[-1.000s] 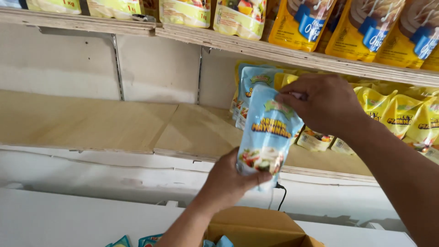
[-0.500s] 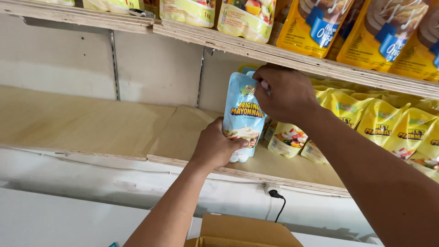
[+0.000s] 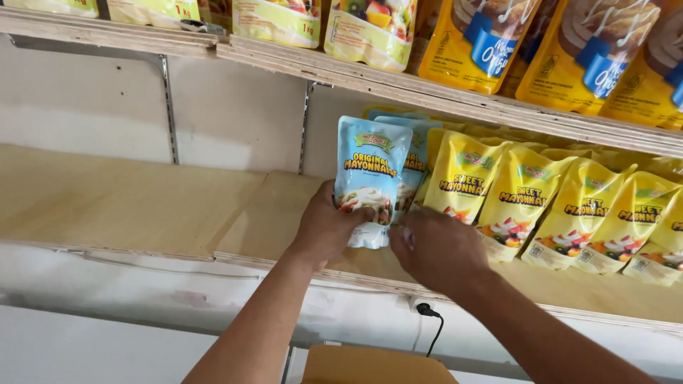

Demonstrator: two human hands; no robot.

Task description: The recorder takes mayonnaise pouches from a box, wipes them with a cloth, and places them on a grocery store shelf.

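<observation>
1. The pale blue pouch (image 3: 371, 178) stands upright on the wooden shelf (image 3: 142, 206); its long axis runs straight up and down, top seam toward the shelf above, base on the board, printed face turned outward toward the camera.
2. The left hand (image 3: 326, 226) holds the blue pouch by its lower left corner; the fingers (image 3: 356, 213) wrap across the bottom of the front face, the palm sits against the pouch's left edge.
3. The right hand (image 3: 435, 249) is at the blue pouch's lower right corner, fingers curled narrow and touching the base; whether it pinches the pouch or only steadies it I cannot tell.
4. A second blue pouch (image 3: 415, 167) stands just behind the blue pouch and slightly to its right, also upright, mostly hidden.
5. A row of yellow pouches (image 3: 555, 206) begins just right of the blue pouch and runs on rightward along the same shelf; they lean back a little, faces outward.
6. Left of the blue pouch the shelf board is bare wood.
7. Above the blue pouch an upper shelf (image 3: 398, 85) carries more pouches (image 3: 477, 39), yellow and pale green.
8. Below the blue pouch, under the shelf edge, a black plug (image 3: 425, 311) with its cord hangs, and a cardboard box (image 3: 370, 366) shows at the bottom edge.
</observation>
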